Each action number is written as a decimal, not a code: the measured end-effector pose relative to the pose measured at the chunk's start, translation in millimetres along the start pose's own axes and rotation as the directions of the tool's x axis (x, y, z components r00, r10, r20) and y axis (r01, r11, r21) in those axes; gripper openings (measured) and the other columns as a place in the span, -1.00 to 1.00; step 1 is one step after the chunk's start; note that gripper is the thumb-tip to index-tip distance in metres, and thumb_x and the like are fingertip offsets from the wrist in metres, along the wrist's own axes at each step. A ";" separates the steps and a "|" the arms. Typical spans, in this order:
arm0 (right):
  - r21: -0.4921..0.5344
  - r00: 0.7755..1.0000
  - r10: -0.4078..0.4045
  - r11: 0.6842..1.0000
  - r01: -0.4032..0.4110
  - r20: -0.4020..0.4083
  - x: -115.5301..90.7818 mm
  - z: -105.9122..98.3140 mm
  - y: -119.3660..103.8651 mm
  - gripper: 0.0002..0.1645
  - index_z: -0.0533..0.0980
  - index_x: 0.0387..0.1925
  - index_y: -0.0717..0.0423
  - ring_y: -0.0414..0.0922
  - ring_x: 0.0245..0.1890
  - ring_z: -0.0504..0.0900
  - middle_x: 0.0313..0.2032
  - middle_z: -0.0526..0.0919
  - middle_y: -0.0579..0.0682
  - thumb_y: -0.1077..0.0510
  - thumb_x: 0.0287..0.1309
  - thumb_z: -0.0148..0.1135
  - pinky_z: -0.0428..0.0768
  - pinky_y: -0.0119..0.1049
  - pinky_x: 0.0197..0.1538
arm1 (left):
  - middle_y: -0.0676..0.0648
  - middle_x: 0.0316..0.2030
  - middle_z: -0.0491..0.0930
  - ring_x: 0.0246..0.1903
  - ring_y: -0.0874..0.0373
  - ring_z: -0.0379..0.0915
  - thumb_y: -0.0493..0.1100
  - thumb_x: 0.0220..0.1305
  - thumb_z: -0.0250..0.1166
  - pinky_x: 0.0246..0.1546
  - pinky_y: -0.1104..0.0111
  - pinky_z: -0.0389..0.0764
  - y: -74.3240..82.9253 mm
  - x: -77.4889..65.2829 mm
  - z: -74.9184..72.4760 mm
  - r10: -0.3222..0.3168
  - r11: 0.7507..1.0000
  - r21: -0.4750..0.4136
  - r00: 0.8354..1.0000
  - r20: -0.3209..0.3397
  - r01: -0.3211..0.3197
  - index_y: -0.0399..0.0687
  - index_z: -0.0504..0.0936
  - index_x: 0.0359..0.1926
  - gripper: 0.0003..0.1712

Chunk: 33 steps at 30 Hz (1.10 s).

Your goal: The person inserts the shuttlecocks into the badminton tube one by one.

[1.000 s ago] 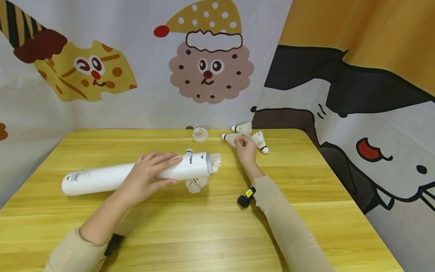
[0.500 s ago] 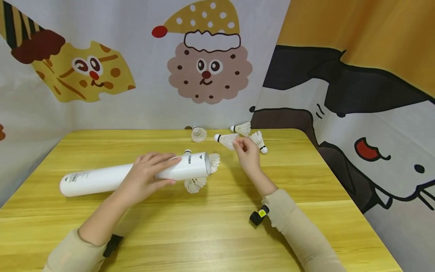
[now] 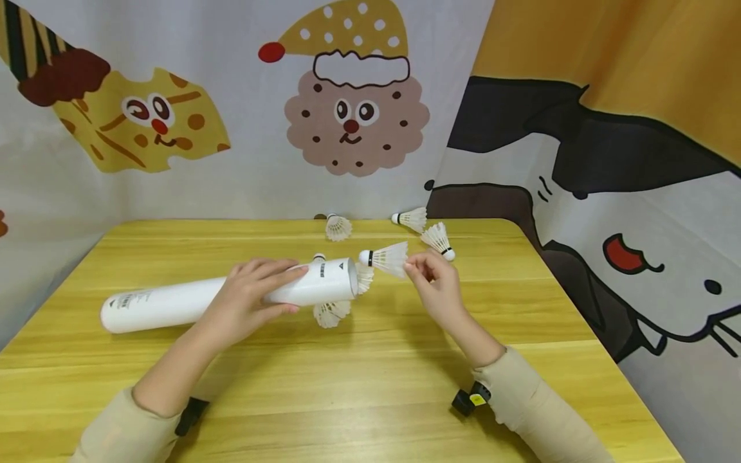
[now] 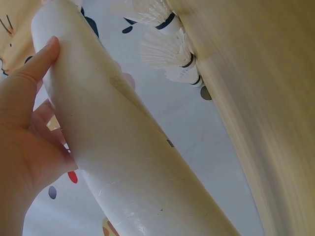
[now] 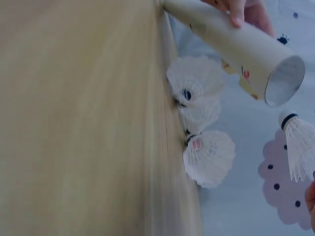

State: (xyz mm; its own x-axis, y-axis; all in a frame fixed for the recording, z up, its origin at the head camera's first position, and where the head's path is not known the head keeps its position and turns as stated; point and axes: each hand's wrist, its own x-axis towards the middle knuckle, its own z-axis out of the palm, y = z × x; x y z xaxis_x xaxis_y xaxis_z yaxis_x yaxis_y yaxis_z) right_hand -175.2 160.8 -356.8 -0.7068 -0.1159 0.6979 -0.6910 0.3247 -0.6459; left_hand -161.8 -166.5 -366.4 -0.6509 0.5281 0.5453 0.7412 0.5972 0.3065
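My left hand (image 3: 246, 299) grips a long white shuttlecock tube (image 3: 173, 303) around its body, with the tube's open end turned to the right. The right hand (image 3: 437, 286) pinches a white feather shuttlecock (image 3: 389, 258) by its skirt edge. Its cork points left, just beside the tube's mouth; in the right wrist view the cork of that shuttlecock (image 5: 298, 145) is outside and apart from the opening of the tube (image 5: 285, 81). Thumb and fingers of the left hand (image 4: 24, 123) wrap the tube in the left wrist view.
On the wooden table (image 3: 347, 399) several other shuttlecocks lie: one at the back edge (image 3: 338, 227), two at the back right, including this shuttlecock (image 3: 439, 241), and others partly hidden behind the tube, such as this shuttlecock (image 3: 332, 314). A printed curtain (image 3: 231, 186) hangs behind.
The right hand has lifted a shuttlecock from the back right group and brought it left and nearer, up to the tube's open end. The left hand and tube have stayed nearly still.
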 end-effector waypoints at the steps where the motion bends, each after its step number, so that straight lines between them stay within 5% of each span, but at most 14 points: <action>1: 0.005 1.000 -0.012 1.000 0.012 0.012 -1.7 -1.1 -3.5 -0.90 0.52 -0.46 0.43 -0.24 -0.56 0.27 -0.60 0.34 0.07 0.58 0.06 0.21 0.28 -0.47 -0.50 | -0.06 0.18 0.48 0.06 -0.02 0.37 -0.09 -0.12 0.55 -0.08 0.07 0.23 -0.4 0.1 0.1 -0.002 1.000 0.000 1.000 0.002 0.002 0.15 0.48 0.29 -0.15; 9: 0.006 0.990 -0.119 0.993 0.118 0.070 -11.0 0.8 -20.5 -0.79 0.53 -0.45 0.36 -0.19 -0.59 0.26 -0.60 0.32 0.01 0.64 -0.04 0.24 0.29 -0.43 -0.54 | -0.06 0.18 0.48 0.06 -0.01 0.36 -0.07 -0.10 0.54 -0.05 0.05 0.22 -1.2 -0.3 -0.1 -0.020 1.000 0.004 1.000 0.010 0.020 0.17 0.47 0.29 -0.16; 15: 0.017 0.983 -0.148 0.989 0.147 0.105 -19.3 9.5 -3.7 -0.72 0.54 -0.43 0.27 -0.20 -0.61 0.25 -0.60 0.29 -0.04 0.64 -0.09 0.28 0.27 -0.42 -0.57 | -0.07 0.17 0.49 0.06 -0.01 0.36 -0.07 -0.11 0.54 -0.09 0.09 0.22 -1.3 0.0 0.2 -0.008 1.000 0.001 1.000 0.005 0.008 0.16 0.47 0.29 -0.16; 33: 0.039 0.978 -0.116 0.993 0.110 0.175 -26.6 28.9 4.0 -0.84 0.58 -0.39 0.24 -0.23 -0.57 0.28 -0.58 0.35 -0.06 0.50 0.03 0.31 0.29 -0.41 -0.55 | -0.06 0.16 0.50 0.05 0.01 0.36 -0.07 -0.13 0.56 -0.10 0.09 0.22 0.5 1.0 2.1 0.035 0.999 -0.008 0.999 -0.009 -0.035 0.14 0.49 0.28 -0.15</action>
State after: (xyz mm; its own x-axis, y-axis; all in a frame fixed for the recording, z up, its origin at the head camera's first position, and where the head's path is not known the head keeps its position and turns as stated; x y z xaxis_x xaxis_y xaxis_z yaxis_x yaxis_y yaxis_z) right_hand -163.6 138.1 -386.9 -0.6378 -0.3153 0.7027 -0.7701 0.2728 -0.5766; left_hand -162.4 -164.4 -367.4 -0.6231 0.5434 0.5626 0.7650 0.5734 0.2933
